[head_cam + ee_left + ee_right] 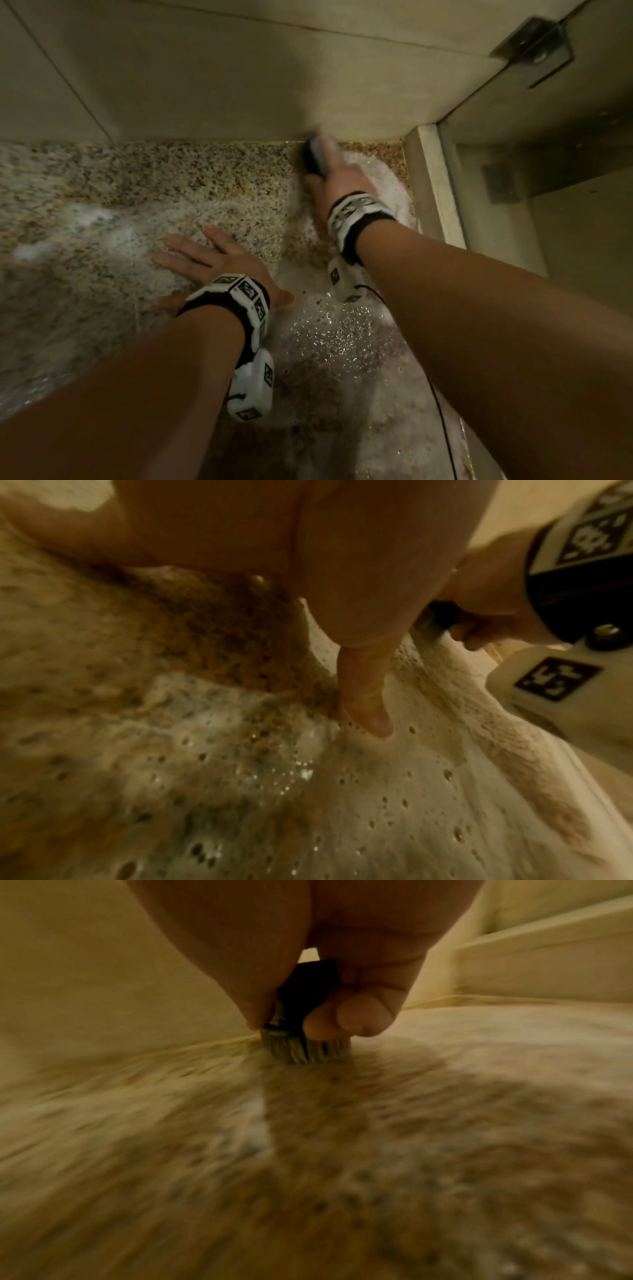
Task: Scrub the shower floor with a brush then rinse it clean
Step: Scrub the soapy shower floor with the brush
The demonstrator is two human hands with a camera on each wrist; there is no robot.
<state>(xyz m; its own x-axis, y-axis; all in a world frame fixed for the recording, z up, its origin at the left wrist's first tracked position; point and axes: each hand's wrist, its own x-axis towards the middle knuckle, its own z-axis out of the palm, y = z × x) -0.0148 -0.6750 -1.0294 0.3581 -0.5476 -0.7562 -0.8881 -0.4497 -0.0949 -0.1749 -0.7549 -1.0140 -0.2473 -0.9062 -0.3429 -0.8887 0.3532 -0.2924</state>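
A: Right hand (337, 174)?
B: Curled round the brush (314, 157), dark handle in the grip. In the right wrist view the fingers (356, 1015) wrap the handle and the bristles (304, 1050) sit on the floor, right at the seam where the wall (239, 85) meets it. Hand and brush are blurred in the head view.

A: Left hand (219, 263)?
B: Flat, fingers spread and straight, palm down on the floor (120, 178). Holds nothing. It lies nearer the body than the right hand and off to its left, well apart from the brush. The left wrist view shows the thumb (366, 696) tip down in foam.

A: Floor state?
B: Speckled stone, wet. Foam (335, 335) lies below the left hand's wrist and between the two forearms, more around the right hand, and a thinner smear (78, 222) left of the left hand.

A: Surroundings?
B: Just right of the right hand, a pale curb (435, 185), then a glass panel (548, 154) with a metal hinge (534, 48) up high. Both wrists carry bands (239, 294) with black-and-white markers; a thin black cable (442, 411) runs along beneath the right forearm.
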